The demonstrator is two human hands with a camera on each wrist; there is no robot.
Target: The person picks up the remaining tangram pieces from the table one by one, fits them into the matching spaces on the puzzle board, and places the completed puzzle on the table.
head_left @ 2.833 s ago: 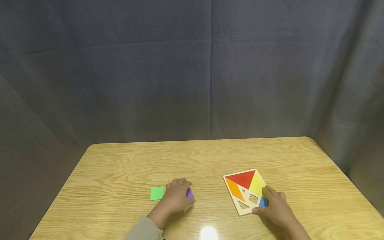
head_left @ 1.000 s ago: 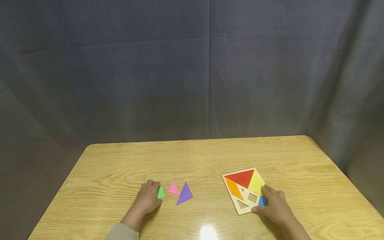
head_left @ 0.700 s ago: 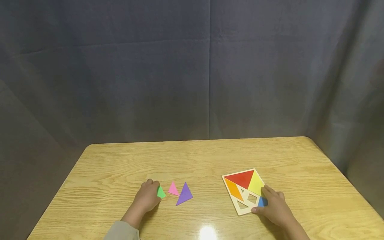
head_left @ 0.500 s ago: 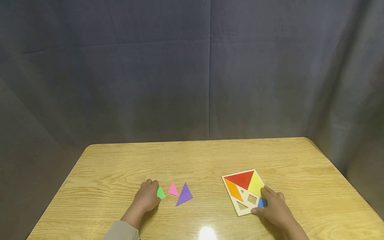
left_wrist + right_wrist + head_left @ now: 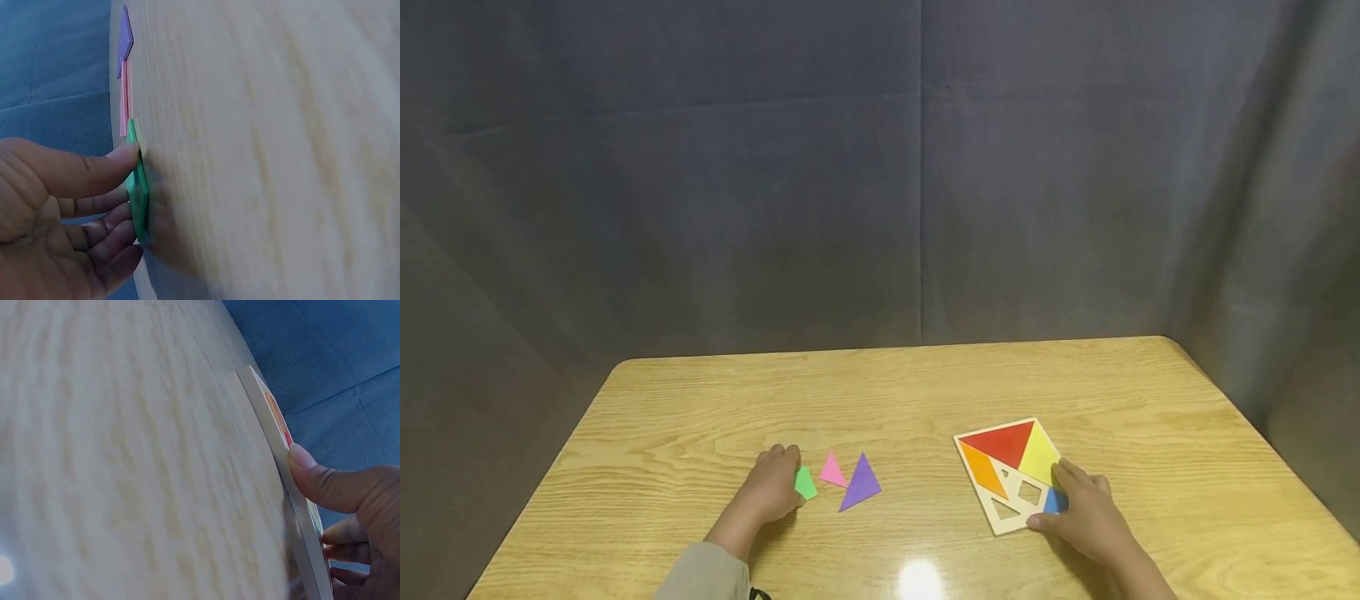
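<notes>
Head camera footage is showing a person working at a wooden table set against a dark blue curtain. Their left hand is pinching a green piece between thumb and fingers; the left wrist view is showing the thumb pressing on the green piece's face while the fingers are curling round its edge, with the piece lying flat on the table. Just beside it, a pink triangle and a purple triangle are lying on the tabletop, the two nearly touching. Well apart to the right, the right hand is gripping the near corner of a puzzle board, fingers lying over its top and the thumb at its near edge; the right wrist view is showing the thumb pressing against the board's side. Inside the board, a red triangle, a yellow triangle and an orange piece are sitting in place, while a blue piece is peeking out beneath the fingers. Three cut-out spaces are showing bare in the board's near half. A grey sleeve is covering the left forearm.
</notes>
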